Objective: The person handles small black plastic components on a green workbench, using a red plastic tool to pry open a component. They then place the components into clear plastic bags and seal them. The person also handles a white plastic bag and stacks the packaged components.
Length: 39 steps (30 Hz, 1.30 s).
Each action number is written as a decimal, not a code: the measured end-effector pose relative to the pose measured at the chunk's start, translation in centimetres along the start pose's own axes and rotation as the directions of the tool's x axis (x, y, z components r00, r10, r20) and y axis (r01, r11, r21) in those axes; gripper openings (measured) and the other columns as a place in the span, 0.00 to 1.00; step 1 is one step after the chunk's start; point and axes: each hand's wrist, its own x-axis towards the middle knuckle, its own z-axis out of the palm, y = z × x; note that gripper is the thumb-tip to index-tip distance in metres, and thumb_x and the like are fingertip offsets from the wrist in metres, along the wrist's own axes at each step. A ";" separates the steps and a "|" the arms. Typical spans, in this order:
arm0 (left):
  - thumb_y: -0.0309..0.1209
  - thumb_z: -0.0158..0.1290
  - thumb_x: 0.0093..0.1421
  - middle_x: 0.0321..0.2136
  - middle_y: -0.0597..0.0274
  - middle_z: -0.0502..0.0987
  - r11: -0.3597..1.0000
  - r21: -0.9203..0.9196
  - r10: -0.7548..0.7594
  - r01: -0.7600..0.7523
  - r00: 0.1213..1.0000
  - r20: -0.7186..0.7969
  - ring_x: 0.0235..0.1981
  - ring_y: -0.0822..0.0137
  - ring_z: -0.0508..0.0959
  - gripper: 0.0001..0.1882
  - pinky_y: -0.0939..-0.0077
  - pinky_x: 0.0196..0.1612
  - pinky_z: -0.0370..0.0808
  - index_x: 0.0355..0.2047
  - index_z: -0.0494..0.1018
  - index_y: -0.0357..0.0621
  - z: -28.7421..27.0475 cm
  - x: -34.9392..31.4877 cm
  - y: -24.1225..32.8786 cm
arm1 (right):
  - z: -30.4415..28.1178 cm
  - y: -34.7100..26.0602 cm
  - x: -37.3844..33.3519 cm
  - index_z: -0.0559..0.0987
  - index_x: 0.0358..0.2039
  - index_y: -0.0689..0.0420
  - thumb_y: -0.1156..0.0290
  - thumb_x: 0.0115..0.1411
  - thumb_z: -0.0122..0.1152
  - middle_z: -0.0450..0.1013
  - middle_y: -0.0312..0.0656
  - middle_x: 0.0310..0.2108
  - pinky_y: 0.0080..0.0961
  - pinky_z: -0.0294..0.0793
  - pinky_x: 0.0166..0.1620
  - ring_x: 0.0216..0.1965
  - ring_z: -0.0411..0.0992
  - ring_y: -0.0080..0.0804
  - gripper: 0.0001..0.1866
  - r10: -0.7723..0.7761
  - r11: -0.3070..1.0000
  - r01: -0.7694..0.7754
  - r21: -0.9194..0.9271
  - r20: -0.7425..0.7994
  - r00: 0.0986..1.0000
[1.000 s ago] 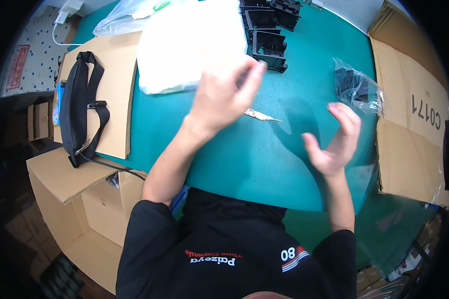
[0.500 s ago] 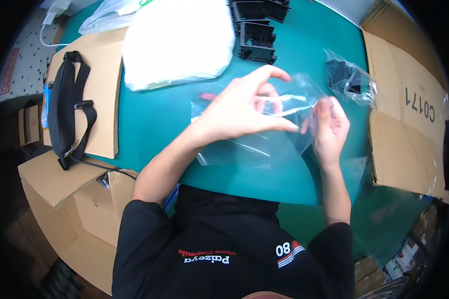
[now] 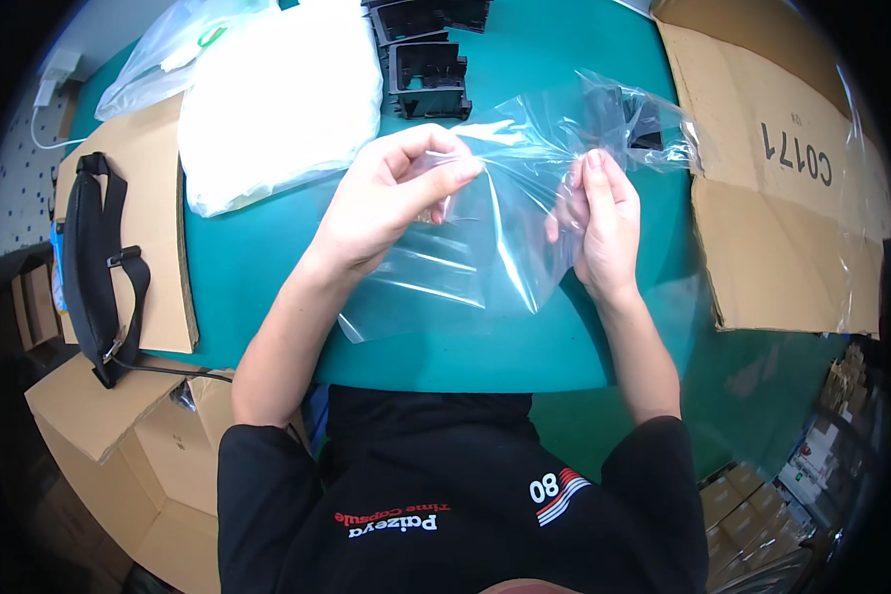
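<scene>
A clear plastic bag [image 3: 510, 247] is stretched between my two hands above the green table. My left hand [image 3: 381, 198] pinches its upper left edge between thumb and fingers. On the other side, the thumb and fingers of my right hand [image 3: 609, 233] are closed on the gathered film, with creases fanning out from that grip. Nothing can be made out inside the bag. Beyond my right hand lies a black part in a clear bag [image 3: 645, 134]. Black plastic housings [image 3: 429, 84] stand farther back, past my left hand.
A large white bag [image 3: 277, 119] lies at the back left, beside a cardboard sheet [image 3: 168, 247] carrying a black strapped pouch [image 3: 97, 257]. An open cardboard box [image 3: 168, 455] sits below the table's left side. Another cardboard box [image 3: 762, 218] borders the right.
My left hand has gone from open fingers beside the film to pinching the bag's edge. The bag is now spread wider between my hands. The whole view has shifted.
</scene>
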 end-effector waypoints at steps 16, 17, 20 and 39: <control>0.29 0.67 0.62 0.19 0.71 0.74 0.963 0.240 0.185 -0.124 0.950 -0.253 0.15 0.85 0.68 0.12 0.87 0.16 0.60 0.30 0.73 0.41 2.6 -0.4 -0.8 | 0.2 0.9 -0.6 0.73 0.49 0.62 0.79 0.50 0.73 0.67 0.42 0.37 0.26 0.70 0.38 0.34 0.69 0.32 0.26 -0.728 0.317 0.539 -0.780 0.165 0.666; 0.22 0.66 0.61 0.22 0.69 0.75 0.973 0.179 0.184 -0.146 0.958 -0.219 0.15 0.84 0.69 0.13 0.86 0.14 0.59 0.29 0.69 0.43 3.0 -0.4 -1.4 | 0.3 0.9 -1.3 0.74 0.45 0.61 0.76 0.49 0.76 0.67 0.39 0.33 0.23 0.69 0.34 0.30 0.67 0.26 0.24 -0.664 0.442 0.613 -0.655 0.221 0.715; 0.22 0.65 0.60 0.24 0.66 0.77 0.984 0.162 0.098 -0.076 0.986 -0.134 0.20 0.81 0.74 0.14 0.85 0.19 0.67 0.31 0.67 0.42 4.1 -0.6 -2.1 | 1.7 1.6 -2.9 0.75 0.43 0.59 0.65 0.47 0.84 0.70 0.34 0.25 0.21 0.71 0.30 0.26 0.69 0.21 0.28 -0.256 0.772 0.398 -0.496 0.330 0.909; 0.13 0.55 0.55 0.37 0.51 0.75 0.647 0.641 0.463 -0.413 0.881 0.100 0.32 0.61 0.75 0.13 0.71 0.37 0.73 0.24 0.61 0.37 4.2 -0.6 -1.3 | 2.0 0.5 -2.3 0.73 0.41 0.60 0.84 0.55 0.65 0.71 0.37 0.30 0.20 0.68 0.26 0.29 0.69 0.18 0.14 -0.289 0.704 0.291 -0.648 0.113 0.951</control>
